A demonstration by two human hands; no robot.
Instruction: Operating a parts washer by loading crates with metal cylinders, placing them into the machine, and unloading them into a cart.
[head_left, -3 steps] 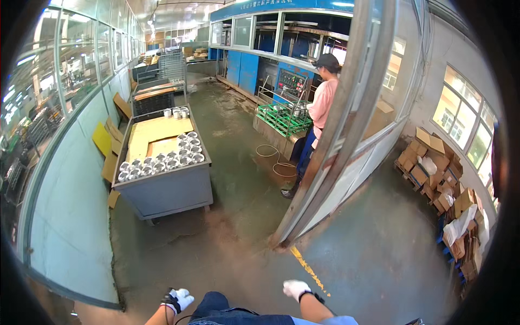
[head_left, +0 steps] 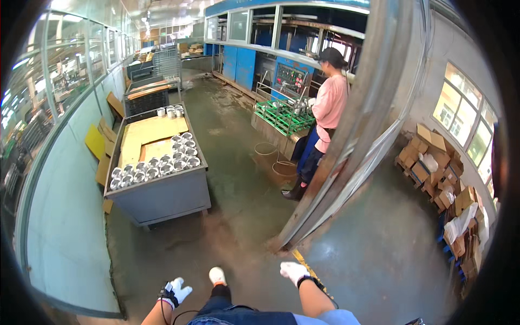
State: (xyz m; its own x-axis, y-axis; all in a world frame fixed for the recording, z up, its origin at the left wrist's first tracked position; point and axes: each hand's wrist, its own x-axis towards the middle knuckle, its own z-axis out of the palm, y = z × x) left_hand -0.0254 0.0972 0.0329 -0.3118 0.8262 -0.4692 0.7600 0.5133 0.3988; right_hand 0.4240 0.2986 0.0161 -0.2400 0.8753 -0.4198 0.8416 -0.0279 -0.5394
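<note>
My left hand (head_left: 177, 292), in a white glove with a black strap at the wrist, hangs low in front of me, thumb and fingers apart and nothing in them. My right hand (head_left: 293, 272), gloved the same way, hovers over the floor with its fingers loosely curled in and no object visible in it. Neither touches anything. The nearest large thing is a grey metal bin cart (head_left: 162, 201) ahead on the left. Shiny metal cylindrical parts (head_left: 153, 171) stand in rows on the cardboard sheet (head_left: 157, 130) inside it.
A person in a pink top (head_left: 331, 102) stands by a green rack (head_left: 281, 116) at a blue machine (head_left: 238, 67). A metal post (head_left: 330, 187) rises just right of centre. Cardboard boxes (head_left: 422, 160) are piled at right. A hose (head_left: 281, 169) lies on the wet-looking floor.
The view has shifted forward, and the cart and the person appear slightly larger. My shoe has come into view between my hands. Both hands sit slightly higher in the picture.
</note>
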